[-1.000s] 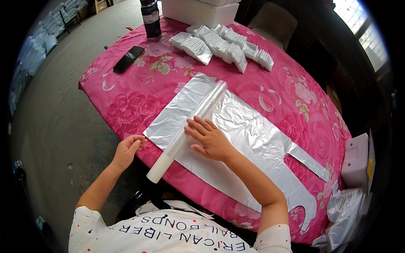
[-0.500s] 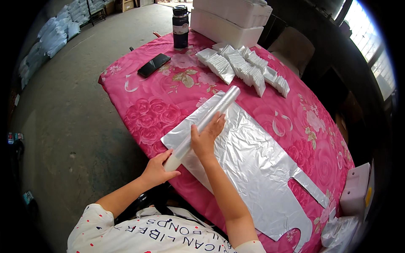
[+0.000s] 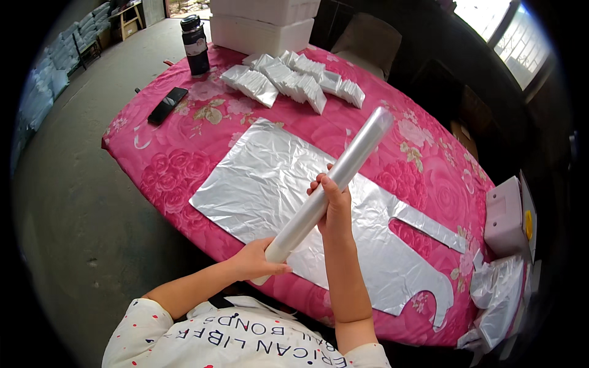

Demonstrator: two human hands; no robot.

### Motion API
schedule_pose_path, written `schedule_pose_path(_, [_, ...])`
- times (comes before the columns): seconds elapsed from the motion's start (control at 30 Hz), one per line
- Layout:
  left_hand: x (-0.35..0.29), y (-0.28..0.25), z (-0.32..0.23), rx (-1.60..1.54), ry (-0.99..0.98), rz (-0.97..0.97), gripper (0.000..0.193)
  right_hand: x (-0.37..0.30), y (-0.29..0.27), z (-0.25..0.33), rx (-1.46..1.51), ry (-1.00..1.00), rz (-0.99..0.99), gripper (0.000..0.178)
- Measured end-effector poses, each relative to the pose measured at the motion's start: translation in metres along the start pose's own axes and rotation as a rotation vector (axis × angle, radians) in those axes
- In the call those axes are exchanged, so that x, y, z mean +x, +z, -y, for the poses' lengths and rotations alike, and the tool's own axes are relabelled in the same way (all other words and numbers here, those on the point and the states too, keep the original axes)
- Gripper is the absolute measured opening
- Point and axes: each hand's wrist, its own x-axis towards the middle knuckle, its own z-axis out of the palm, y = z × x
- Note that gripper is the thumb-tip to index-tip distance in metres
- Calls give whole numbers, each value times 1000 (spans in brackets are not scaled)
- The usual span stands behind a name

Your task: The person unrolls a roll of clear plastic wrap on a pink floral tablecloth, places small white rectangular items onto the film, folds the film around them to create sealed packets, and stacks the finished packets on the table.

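Both of my hands hold a long roll of clear plastic film (image 3: 359, 147), tilted with its far end up to the right. My left hand (image 3: 257, 259) is closed around its near end. Further up, my right hand (image 3: 333, 205) wraps around the middle, thumb on top. Beneath the roll, a silvery, wrinkled plastic bag with two cut-out handle straps (image 3: 245, 178) lies flat on the table, its straps toward the right. The roll and my right arm cover part of it.
The table wears a pink floral cloth (image 3: 178, 178). Folded silvery packets (image 3: 288, 76), a black phone (image 3: 167, 105), a dark bottle (image 3: 195, 49) and white foam boxes (image 3: 261, 30) stand or lie at the far side. A pale box (image 3: 502, 211) and crumpled plastic (image 3: 500, 294) are at the right.
The roll has lifted off the bag's left side and moved right, over its middle. My right hand, earlier lying on the roll, now wraps around it. The view has shifted right.
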Motion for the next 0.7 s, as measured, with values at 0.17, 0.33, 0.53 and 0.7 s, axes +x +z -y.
schedule_pose_path(0.17, [-1,21,-12,-470,-137,253,50,-28,-22,5,144,29,-5,61])
schedule_pose_path(0.33, [0,26,0,-571,-154,365,54,-42,-29,3,154,37,-46,55])
schedule_pose_path(0.53, [5,22,1,-656,-104,431,57,-51,-26,0,45,33,-105,58])
schedule_pose_path(0.7, [21,31,12,-414,56,-9,50,-60,-30,-30,-59,74,-143,57])
